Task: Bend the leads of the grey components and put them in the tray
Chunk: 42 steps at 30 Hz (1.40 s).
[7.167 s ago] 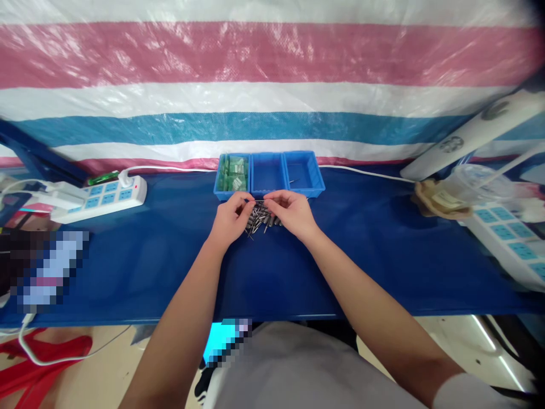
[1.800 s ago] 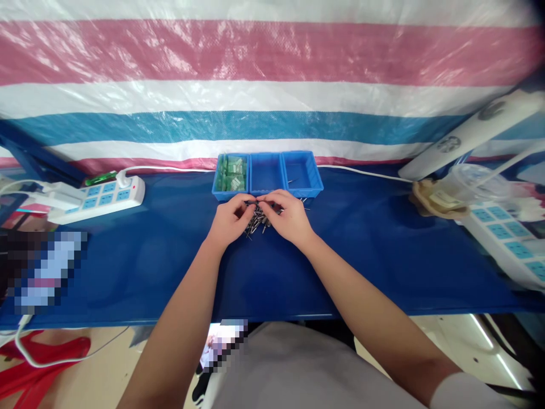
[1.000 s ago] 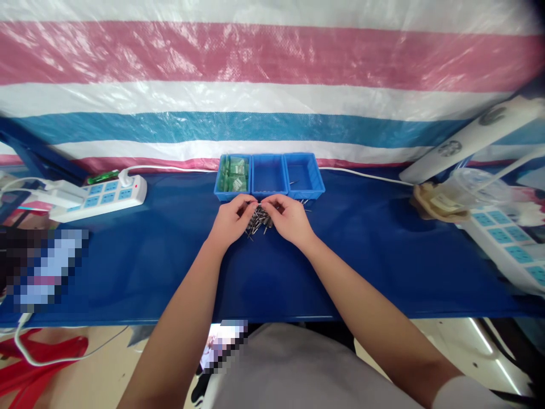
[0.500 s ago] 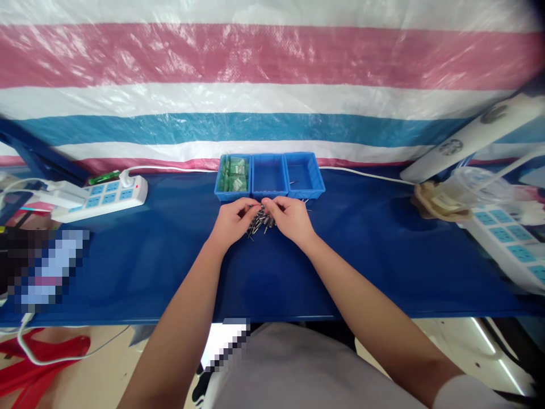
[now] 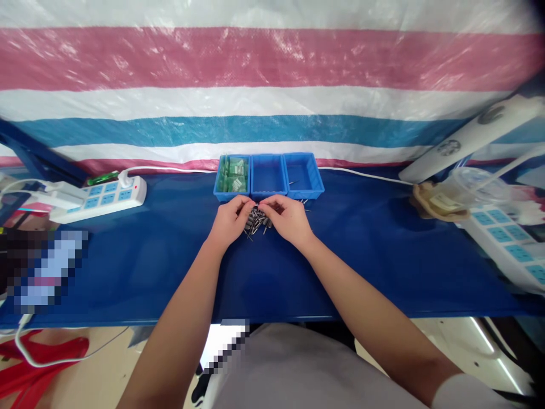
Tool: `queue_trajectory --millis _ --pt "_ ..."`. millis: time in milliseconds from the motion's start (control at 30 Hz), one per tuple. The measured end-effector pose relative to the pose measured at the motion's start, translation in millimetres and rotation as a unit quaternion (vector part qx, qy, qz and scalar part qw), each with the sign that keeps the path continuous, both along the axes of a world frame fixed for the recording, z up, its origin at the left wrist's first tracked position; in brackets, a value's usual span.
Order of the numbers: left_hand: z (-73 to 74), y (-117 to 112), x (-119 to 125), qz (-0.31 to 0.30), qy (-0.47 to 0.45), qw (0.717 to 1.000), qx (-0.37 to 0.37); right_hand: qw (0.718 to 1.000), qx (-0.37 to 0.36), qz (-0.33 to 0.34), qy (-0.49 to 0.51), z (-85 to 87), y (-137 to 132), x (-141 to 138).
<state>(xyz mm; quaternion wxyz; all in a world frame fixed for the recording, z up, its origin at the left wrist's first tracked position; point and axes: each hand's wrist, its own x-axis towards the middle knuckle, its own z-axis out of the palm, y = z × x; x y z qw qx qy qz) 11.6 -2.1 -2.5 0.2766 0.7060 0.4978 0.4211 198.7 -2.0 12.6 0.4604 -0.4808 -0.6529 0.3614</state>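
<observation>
Both hands meet over a pile of small thin metal pieces (image 5: 256, 222) on the blue table (image 5: 170, 255). My left hand (image 5: 231, 218) pinches with thumb and index finger at the left of the pile. Opposite it, my right hand (image 5: 289, 217) has its thumb and finger pressed together, the tips almost touching the left ones. Whatever lies between the fingertips is too small to name. Just behind are three joined blue bins: the left bin (image 5: 231, 197) holds green packets (image 5: 237, 176), the middle bin (image 5: 269, 193) looks bare, and the right bin (image 5: 317, 176) has a thin piece inside.
A white power strip (image 5: 102, 199) lies at the left, with a pixelated phone-like thing (image 5: 53, 267) in front of it. On the right are a plastic cup (image 5: 462, 184), a second power strip (image 5: 506, 244) and a white tube (image 5: 451, 145). A striped sheet (image 5: 272, 62) hangs behind.
Both hands have shifted slightly left, and the fingertips have drawn apart a little, showing more of the pile between them. The bins look the same.
</observation>
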Motion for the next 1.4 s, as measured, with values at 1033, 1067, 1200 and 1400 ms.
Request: queue_trajectory --millis 1033,1067,1200,1400 --pt "-2.7 -2.2 2.4 -0.002 -0.016 0.999 0.035 0.998 -0.022 0.003 -0.052 5.6 -1.9 3.9" --pt "-2.8 -2.2 2.6 -0.005 -0.019 0.999 0.036 0.998 -0.024 0.006 -0.05 5.1 -1.8 4.0" --pt "-1.3 -2.2 2.1 -0.019 -0.024 0.999 0.03 0.998 -0.027 0.013 -0.046 3.3 -1.5 4.1" --pt "3.2 -2.8 -0.4 0.002 0.022 0.999 0.038 0.999 -0.028 0.045 -0.011 3.3 -2.3 1.9"
